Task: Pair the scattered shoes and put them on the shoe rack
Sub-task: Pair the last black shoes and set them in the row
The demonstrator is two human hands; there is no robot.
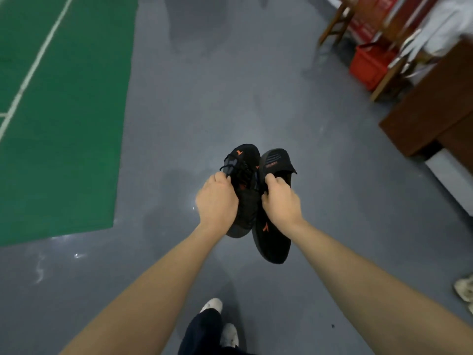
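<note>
Both bare forearms are reaching forward and converging, the wrists nearly straight and the backs of the hands facing up toward the camera. The left hand (217, 201) is curling its fingers round a shoe (243, 175), with the thumb tip showing at the top of the fist, pressing among the laces. The right hand (281, 201) is gripping a second shoe (272, 239), its thumb hooking over the shoe's edge while the remaining fingers are wrapping underneath, out of sight. The two fists are sitting level and near each other, not touching.
</note>
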